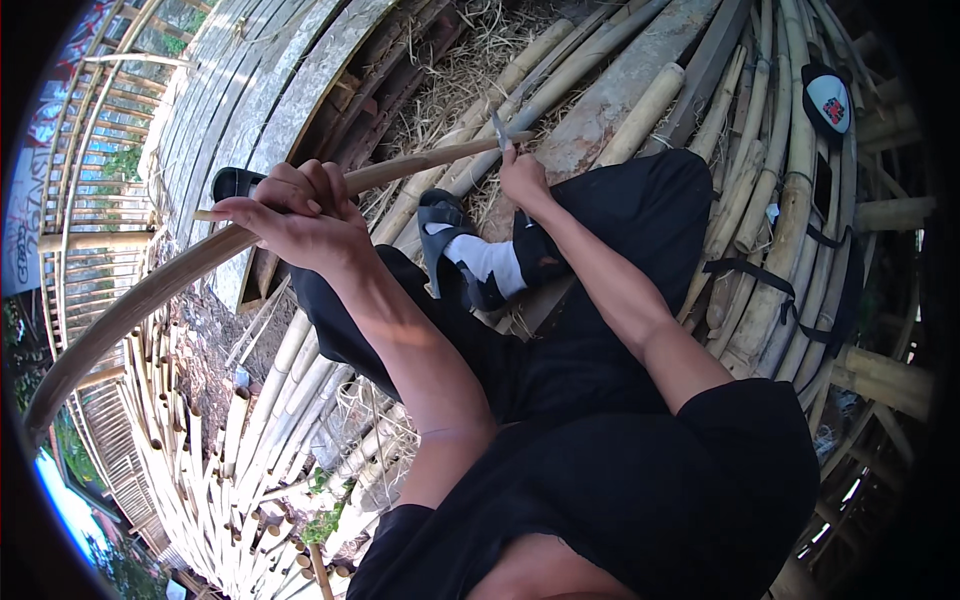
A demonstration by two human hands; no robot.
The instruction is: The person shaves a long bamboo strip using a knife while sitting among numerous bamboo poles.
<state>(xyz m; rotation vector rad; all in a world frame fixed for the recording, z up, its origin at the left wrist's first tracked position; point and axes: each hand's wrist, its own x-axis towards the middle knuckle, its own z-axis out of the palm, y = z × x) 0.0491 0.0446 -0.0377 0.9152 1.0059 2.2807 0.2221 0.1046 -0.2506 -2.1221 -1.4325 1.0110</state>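
A long brown wooden pole (145,285) slants across the view, from the far left edge up to its pale, narrower end in the upper middle. My left hand (305,215) is closed around the pole, with the thumb pointing left along it. A short pale stick end (206,215) shows by that thumb. In my right hand (525,180) is a knife, fingers wrapped round its handle. Its short metal blade (499,128) points up and lies against the pole near the narrow end. The handle is mostly hidden by my fingers.
My sandaled foot (485,262) rests below the pole. Bamboo poles (765,190) lie stacked at right, holding a black-and-white cap-like item (828,100) and a black strap (765,270). Grey planks (240,80) lie upper left, cut bamboo (190,450) lower left, dry shavings (455,70) ahead.
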